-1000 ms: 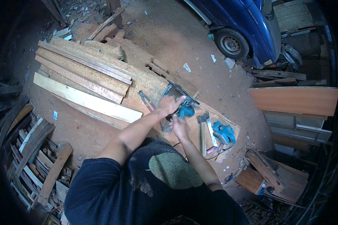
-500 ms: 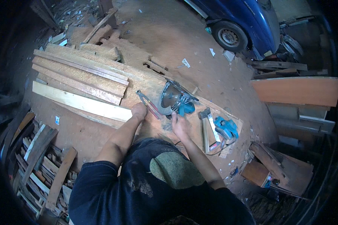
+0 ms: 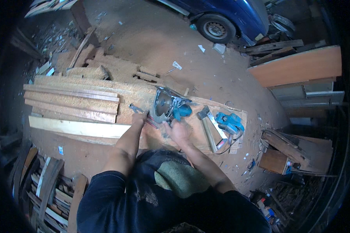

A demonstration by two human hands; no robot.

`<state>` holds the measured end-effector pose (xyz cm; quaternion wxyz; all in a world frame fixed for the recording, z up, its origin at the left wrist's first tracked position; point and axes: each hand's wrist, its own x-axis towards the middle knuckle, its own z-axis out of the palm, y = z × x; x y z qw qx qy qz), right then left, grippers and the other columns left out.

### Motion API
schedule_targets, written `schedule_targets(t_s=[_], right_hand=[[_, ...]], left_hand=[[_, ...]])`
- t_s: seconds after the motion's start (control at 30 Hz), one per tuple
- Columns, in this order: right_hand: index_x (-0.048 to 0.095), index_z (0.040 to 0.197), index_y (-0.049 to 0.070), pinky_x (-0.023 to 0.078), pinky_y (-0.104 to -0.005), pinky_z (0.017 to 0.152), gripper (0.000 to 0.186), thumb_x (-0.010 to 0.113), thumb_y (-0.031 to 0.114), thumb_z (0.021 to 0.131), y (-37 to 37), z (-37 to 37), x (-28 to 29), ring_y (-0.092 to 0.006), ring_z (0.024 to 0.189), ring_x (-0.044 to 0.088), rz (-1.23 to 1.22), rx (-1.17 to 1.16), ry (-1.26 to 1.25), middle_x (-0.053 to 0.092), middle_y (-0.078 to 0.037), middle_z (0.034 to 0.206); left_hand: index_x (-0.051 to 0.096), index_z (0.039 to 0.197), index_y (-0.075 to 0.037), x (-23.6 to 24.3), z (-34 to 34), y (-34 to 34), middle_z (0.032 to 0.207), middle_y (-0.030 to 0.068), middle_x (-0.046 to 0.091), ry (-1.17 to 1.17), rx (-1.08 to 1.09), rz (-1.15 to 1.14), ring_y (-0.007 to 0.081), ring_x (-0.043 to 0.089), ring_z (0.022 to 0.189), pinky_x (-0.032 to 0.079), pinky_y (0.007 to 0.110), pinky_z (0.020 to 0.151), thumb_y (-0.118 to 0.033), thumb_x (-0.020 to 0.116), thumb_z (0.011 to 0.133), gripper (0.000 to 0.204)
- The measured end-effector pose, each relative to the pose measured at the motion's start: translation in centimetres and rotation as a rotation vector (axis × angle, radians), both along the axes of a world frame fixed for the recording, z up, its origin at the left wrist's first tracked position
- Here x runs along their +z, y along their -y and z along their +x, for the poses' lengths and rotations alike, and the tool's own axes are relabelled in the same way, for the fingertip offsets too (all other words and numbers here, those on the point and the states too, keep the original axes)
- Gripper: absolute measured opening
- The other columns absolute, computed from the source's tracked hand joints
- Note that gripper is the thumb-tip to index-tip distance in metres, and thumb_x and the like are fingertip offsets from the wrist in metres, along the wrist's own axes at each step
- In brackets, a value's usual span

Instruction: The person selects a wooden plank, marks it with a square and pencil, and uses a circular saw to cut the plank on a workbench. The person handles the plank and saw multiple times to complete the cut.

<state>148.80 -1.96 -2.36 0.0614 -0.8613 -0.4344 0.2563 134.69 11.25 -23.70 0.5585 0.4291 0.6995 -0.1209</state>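
Note:
A teal circular saw (image 3: pixel 181 112) lies tipped over on the dusty board, its metal base plate (image 3: pixel 159 98) raised toward me. My right hand (image 3: pixel 178 132) is closed at the rear of the saw, around what looks like its handle. Just left of the saw are red-handled pincers (image 3: pixel 151 124), with their dark jaws pointing away to the left. My left hand (image 3: pixel 139 117) lies across the middle of the pincers with its fingers curled round them; the fingertips are partly hidden.
A hammer (image 3: pixel 209 132), a pale metal bar (image 3: pixel 217 126) and a teal electric planer (image 3: pixel 229 122) lie to the right. Long planks (image 3: pixel 77 126) cover the board's left part. A blue car (image 3: pixel 237 15) stands beyond; scrap wood (image 3: pixel 50 186) is piled at lower left.
My left hand has shifted onto the middle of the pincers. The right hand stays at the saw. The whole view has turned and slid a little.

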Motion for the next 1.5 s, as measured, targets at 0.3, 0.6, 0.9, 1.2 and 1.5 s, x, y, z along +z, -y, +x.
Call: schedule_targets(t_s=[0.3,0.6,0.9,1.2,1.5], right_hand=[[0.063,0.092,-0.003,0.049,-0.0414,0.053,0.055,0.043,0.047,0.103,1.0,-0.3,-3.6,-0.0267,0.059,0.062,0.065,-0.955,-1.098,0.064,-0.015,0.070],[0.063,0.098,-0.009,0.055,-0.0537,0.073,0.055,0.051,0.045,0.098,-0.6,-0.2,1.8,-0.0452,0.080,0.069,0.025,-0.021,0.006,0.067,-0.030,0.079],[0.055,0.093,0.007,0.043,-0.0312,0.052,0.038,0.040,0.039,0.107,1.1,-1.7,-5.1,-0.0173,0.056,0.051,0.336,-1.190,-1.393,0.057,-0.006,0.074],[0.066,0.089,-0.003,0.054,-0.0475,0.072,0.055,0.044,0.045,0.102,0.7,-1.4,-0.5,-0.0403,0.077,0.068,0.146,-0.331,-0.174,0.068,-0.025,0.081],[0.069,0.082,-0.008,0.053,-0.0558,0.079,0.062,0.047,0.048,0.098,1.2,-1.2,-1.1,-0.0485,0.082,0.067,0.132,-0.182,-0.111,0.067,-0.032,0.085]], left_hand=[[0.068,0.100,0.007,0.9,0.0,-0.3,0.102,0.0260,0.069,0.095,0.021,0.075,0.0309,0.071,0.093,0.056,0.038,0.081,-0.051,0.071,0.078,0.063],[0.054,0.081,-0.009,5.4,-6.5,0.0,0.064,0.0029,0.052,0.530,0.343,0.017,0.0157,0.055,0.055,0.047,0.034,0.049,-0.046,0.053,0.093,0.039],[0.049,0.092,-0.006,10.0,-14.1,2.4,0.072,0.0067,0.051,0.556,0.471,0.047,0.0215,0.057,0.053,0.051,0.037,0.047,-0.042,0.049,0.095,0.036],[0.052,0.096,-0.002,12.1,-15.4,4.8,0.072,0.0104,0.056,0.521,0.329,0.128,0.0225,0.058,0.051,0.051,0.036,0.047,-0.038,0.049,0.096,0.036],[0.053,0.097,0.000,15.4,-17.3,6.0,0.071,0.0099,0.056,0.497,0.282,0.169,0.0217,0.058,0.051,0.050,0.036,0.047,-0.036,0.050,0.096,0.037]])
